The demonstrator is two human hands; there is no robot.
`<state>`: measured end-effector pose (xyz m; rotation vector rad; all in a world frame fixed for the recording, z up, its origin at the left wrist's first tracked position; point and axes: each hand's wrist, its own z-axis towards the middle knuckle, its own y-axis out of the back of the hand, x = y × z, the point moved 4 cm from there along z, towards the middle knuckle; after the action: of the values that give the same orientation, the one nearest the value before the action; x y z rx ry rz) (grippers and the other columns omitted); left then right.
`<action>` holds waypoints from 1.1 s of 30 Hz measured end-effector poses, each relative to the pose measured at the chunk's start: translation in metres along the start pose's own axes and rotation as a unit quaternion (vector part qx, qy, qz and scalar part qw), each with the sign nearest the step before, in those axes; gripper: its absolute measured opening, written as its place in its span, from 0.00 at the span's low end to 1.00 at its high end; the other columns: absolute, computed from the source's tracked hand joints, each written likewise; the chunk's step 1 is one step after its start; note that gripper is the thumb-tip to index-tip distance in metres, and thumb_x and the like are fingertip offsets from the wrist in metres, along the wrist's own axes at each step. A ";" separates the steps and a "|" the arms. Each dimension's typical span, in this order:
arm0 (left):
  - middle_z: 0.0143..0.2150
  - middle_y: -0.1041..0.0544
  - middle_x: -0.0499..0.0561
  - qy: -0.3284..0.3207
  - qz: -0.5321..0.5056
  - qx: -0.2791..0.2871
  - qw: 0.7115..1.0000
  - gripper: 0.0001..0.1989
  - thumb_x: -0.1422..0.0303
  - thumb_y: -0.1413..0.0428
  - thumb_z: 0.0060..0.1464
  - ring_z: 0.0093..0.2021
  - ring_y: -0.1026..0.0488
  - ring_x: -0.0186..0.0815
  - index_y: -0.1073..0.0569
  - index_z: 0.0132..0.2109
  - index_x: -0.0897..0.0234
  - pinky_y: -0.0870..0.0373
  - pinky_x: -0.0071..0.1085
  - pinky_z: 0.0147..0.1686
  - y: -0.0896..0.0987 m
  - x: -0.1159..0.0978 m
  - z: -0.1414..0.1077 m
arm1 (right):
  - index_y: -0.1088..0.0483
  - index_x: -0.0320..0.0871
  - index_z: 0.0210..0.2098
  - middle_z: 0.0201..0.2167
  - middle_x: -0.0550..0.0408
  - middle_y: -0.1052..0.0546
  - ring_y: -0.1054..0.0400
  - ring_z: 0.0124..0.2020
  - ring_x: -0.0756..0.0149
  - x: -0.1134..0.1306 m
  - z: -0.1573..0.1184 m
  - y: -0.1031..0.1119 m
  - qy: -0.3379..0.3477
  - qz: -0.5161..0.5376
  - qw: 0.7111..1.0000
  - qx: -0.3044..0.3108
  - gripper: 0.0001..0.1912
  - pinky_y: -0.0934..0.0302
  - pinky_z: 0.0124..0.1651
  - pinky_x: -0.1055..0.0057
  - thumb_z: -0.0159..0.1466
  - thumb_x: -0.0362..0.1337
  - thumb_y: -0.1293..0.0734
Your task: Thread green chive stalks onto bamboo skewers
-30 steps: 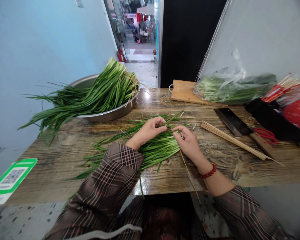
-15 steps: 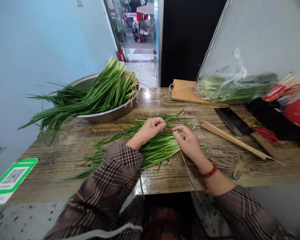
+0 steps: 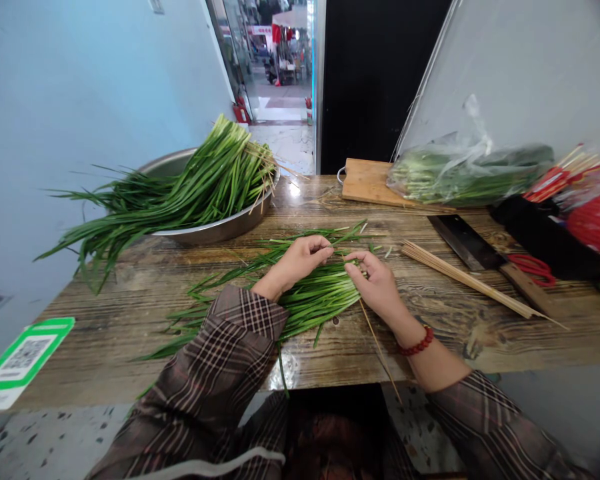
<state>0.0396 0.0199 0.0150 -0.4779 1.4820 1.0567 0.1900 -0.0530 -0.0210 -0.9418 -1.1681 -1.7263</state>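
Garlic chives [image 3: 325, 297] lie in a loose bunch on the wooden table, pale stem ends to the right. Around those stem ends curl the fingers of my right hand [image 3: 377, 283], closed on them. A bamboo skewer [image 3: 380, 343] slants from the stems toward the table's front edge; its upper tip shows near my right fingertips. My left hand [image 3: 304, 259] is above the leaves, thumb and forefinger pinched close to that tip. What lies in this pinch is too small to make out.
Behind on the left, a metal basin [image 3: 220, 230] holds more chives. To the right lie a skewer bundle [image 3: 465, 278], a cleaver [image 3: 467, 243] and red-handled scissors [image 3: 533, 267]. A cutting board [image 3: 365, 179] and a plastic bag of greens [image 3: 470, 173] are at the back.
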 end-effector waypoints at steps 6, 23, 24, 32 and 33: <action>0.23 0.34 0.44 -0.006 -0.004 0.018 1.000 0.11 0.63 0.45 0.53 0.25 0.40 0.27 0.30 0.30 0.67 0.43 0.24 0.26 -0.001 0.002 0.001 | 0.30 0.44 0.39 0.31 0.55 0.26 0.33 0.29 0.67 -0.002 0.000 -0.001 0.002 0.013 1.000 -0.009 0.10 0.39 0.33 0.70 0.62 0.43 0.37; 0.23 0.35 0.43 0.018 -0.032 0.083 0.996 0.12 0.62 0.44 0.52 0.24 0.42 0.25 0.29 0.32 0.69 0.46 0.24 0.26 -0.008 0.000 -0.003 | 0.35 0.45 0.54 0.23 0.60 0.28 0.35 0.22 0.69 -0.010 -0.001 -0.003 -0.024 0.063 0.998 -0.006 0.22 0.38 0.27 0.71 0.62 0.44 0.35; 0.23 0.35 0.43 0.017 -0.033 0.075 0.996 0.12 0.62 0.44 0.52 0.24 0.41 0.26 0.29 0.33 0.69 0.45 0.24 0.26 -0.007 0.001 -0.002 | 0.35 0.45 0.55 0.22 0.60 0.28 0.35 0.22 0.69 -0.010 -0.001 -0.003 -0.022 0.061 0.998 -0.010 0.23 0.39 0.27 0.71 0.62 0.44 0.35; 0.28 0.30 0.46 -0.031 0.008 0.000 0.999 0.11 0.63 0.44 0.53 0.29 0.36 0.28 0.27 0.33 0.69 0.40 0.26 0.32 -0.002 0.005 0.001 | 0.31 0.47 0.50 0.29 0.56 0.24 0.32 0.26 0.66 -0.005 -0.001 -0.002 0.003 0.055 0.998 -0.008 0.17 0.36 0.29 0.69 0.62 0.44 0.36; 0.28 0.30 0.46 -0.037 0.014 -0.003 0.999 0.10 0.64 0.44 0.52 0.30 0.36 0.29 0.27 0.33 0.69 0.40 0.26 0.33 -0.002 0.004 0.001 | 0.30 0.47 0.49 0.29 0.56 0.24 0.32 0.27 0.66 -0.005 -0.001 -0.002 0.005 0.055 0.998 -0.009 0.16 0.36 0.30 0.69 0.62 0.43 0.36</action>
<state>0.0410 0.0203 0.0110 -0.4189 1.4244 1.0891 0.1900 -0.0526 -0.0265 -0.9898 -1.0763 -1.6546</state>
